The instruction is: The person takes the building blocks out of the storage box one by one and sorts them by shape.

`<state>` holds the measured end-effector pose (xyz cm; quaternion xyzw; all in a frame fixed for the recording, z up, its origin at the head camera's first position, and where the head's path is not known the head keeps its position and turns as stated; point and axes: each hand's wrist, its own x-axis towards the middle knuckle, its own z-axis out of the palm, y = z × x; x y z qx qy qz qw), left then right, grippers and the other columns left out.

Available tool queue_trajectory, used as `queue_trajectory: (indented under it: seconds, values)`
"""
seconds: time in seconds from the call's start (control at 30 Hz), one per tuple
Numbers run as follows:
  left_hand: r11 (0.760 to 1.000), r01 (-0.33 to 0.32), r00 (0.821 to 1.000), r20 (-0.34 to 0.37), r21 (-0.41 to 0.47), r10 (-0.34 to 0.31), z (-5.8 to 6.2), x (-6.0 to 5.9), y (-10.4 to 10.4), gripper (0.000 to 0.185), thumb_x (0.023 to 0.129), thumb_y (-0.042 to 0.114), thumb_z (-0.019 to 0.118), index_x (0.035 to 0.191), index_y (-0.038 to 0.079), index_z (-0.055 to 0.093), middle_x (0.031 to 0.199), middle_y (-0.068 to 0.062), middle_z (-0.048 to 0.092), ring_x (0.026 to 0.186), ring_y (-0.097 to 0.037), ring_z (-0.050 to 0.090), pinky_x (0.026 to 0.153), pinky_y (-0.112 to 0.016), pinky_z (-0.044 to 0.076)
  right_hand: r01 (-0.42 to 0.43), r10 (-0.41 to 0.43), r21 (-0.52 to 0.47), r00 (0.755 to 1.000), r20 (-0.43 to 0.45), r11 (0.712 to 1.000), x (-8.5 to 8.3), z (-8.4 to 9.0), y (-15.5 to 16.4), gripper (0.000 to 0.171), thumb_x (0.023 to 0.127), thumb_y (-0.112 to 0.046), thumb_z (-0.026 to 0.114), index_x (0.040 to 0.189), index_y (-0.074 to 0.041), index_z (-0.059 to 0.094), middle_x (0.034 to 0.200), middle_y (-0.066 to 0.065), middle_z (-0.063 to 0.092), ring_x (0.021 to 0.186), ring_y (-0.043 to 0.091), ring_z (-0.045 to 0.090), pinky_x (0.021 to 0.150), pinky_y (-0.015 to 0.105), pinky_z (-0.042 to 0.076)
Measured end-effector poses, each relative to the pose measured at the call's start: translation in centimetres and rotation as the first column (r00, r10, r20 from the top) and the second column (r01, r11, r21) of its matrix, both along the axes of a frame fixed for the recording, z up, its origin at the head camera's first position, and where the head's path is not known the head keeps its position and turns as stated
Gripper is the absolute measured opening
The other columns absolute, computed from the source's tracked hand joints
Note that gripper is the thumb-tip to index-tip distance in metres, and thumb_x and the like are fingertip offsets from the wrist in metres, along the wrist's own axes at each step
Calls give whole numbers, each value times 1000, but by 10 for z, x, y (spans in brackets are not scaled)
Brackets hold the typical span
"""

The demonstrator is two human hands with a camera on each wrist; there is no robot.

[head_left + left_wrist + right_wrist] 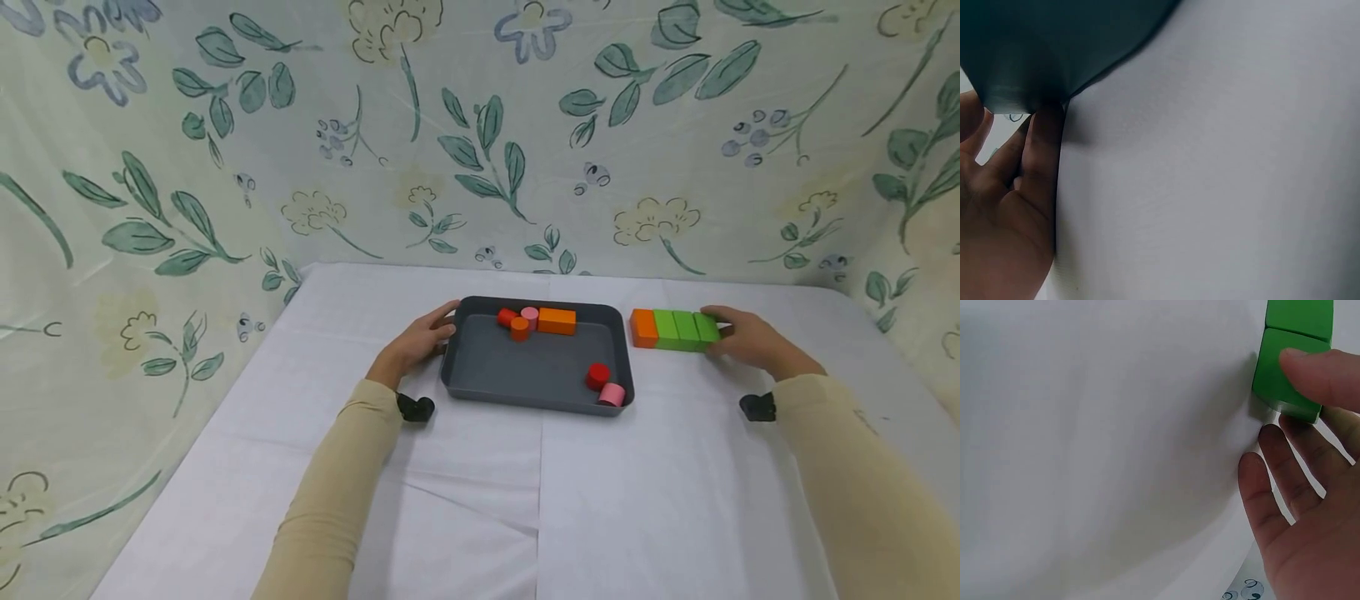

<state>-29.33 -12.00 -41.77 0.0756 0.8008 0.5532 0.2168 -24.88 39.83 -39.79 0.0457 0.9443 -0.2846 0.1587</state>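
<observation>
- Sleeves first: two beige sleeves come up from the bottom of the head view, over a bench (480, 500) covered in white cloth.
- Left hand (416, 342) rests on the left rim of the dark grey tray (525, 367), fingers pretty straight against the wall. It's steadying the tray, not clamping it. The left wrist view shows the same thing, fingers (1041, 156) laid flat beside the tray corner.
- Right hand (742, 337) is at the right end of the block row (675, 329). Its thumb (1322, 375) lies on top of the end green block (1282, 381), and the other fingers look spread and loose beside it. It's a light touch, and I can't tell if it's actually a pinch.
- That row sits on the cloth just right of the tray: one orange block (643, 327), then three green ones, all touching. Its long axis runs left-right across the bench, parallel to the tray's back edge, orange end toward the tray.
- My take: nudge along the row's axis so the blocks stay flush, and keep that left hand planted so the tray doesn't skate.
- Inside the tray: an orange block (557, 321) and three small cylinders by the back wall, plus a red cylinder (597, 376) and a pink cylinder (612, 394) in the near right corner.
</observation>
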Motion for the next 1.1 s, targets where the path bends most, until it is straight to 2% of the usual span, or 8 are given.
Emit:
queue_trajectory:
  seconds: [0.33,0.53,0.77,0.87,1.0,1.1]
  values:
    - [1000,0,1000,-8,-9,0,-3,-2,1,56,106,21,44,157,38,26,166,-5,25,153,-26,27,124,-48,33,-14,14,0,1000,-13,1000,2,-1,1,87,89,-12,64,158,-2,11,155,39,17,136,58,28,112,72,32]
    - [1000,-1,1000,-10,-5,1,-2,-2,0,56,106,20,44,157,36,26,166,-6,24,153,-27,26,123,-48,33,-59,60,34,997,-41,998,5,10,-6,87,89,-19,64,157,0,13,155,40,15,133,60,31,105,71,40]
    - [1000,7,1000,-14,-3,-7,-2,-2,0,56,106,21,44,157,36,26,166,-6,24,153,-28,27,123,-48,34,-54,63,111,995,-82,992,7,25,-17,79,93,-23,57,156,2,17,155,40,16,134,60,28,107,73,37]
    - [1000,5,1000,-14,-1,-5,-2,-2,0,56,106,21,44,157,36,26,166,-6,24,153,-28,26,123,-49,33,-59,83,136,982,-172,989,5,33,-28,69,94,-18,56,153,4,26,153,39,22,133,58,30,108,73,35]
    - [1000,1,1000,-13,-5,-1,-2,-2,0,56,106,20,44,157,36,26,166,-6,24,153,-28,27,123,-49,34,-84,136,178,944,-301,980,0,46,-54,54,95,-12,56,145,2,41,151,34,33,132,55,34,108,73,34]
    - [1000,6,1000,-16,-10,-6,-2,-3,1,56,106,20,44,157,36,25,166,-6,25,153,-28,27,122,-49,34,-127,195,212,920,-340,969,-1,55,-76,47,95,-11,58,140,0,49,148,31,40,131,52,38,108,71,37]
